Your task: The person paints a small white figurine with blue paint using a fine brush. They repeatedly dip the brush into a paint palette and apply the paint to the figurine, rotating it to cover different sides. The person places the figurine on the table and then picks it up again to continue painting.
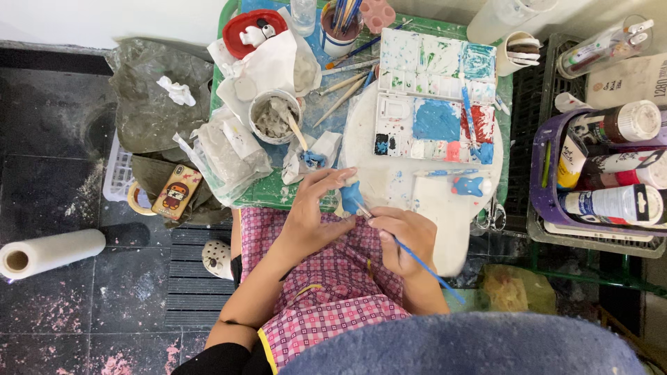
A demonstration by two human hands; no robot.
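My left hand (314,208) holds a small clay figure (351,196) painted blue, pinched between fingers and thumb just above my lap. My right hand (403,239) grips a thin blue-handled paintbrush (417,260), its tip touching the figure. Both hands hover at the near edge of a small green table (274,194). A second blue painted figure (469,185) lies on a round white board (389,177) to the right. Behind it sits a white paint palette (434,104) with blue, red and green patches.
A pot of grey clay (274,117), a plastic bag of clay (226,153), a cup of brushes (340,28) and a red lid (251,31) crowd the table. Paint bottles fill a purple basket (545,180) at right. A phone (176,191) and paper roll (48,251) lie left.
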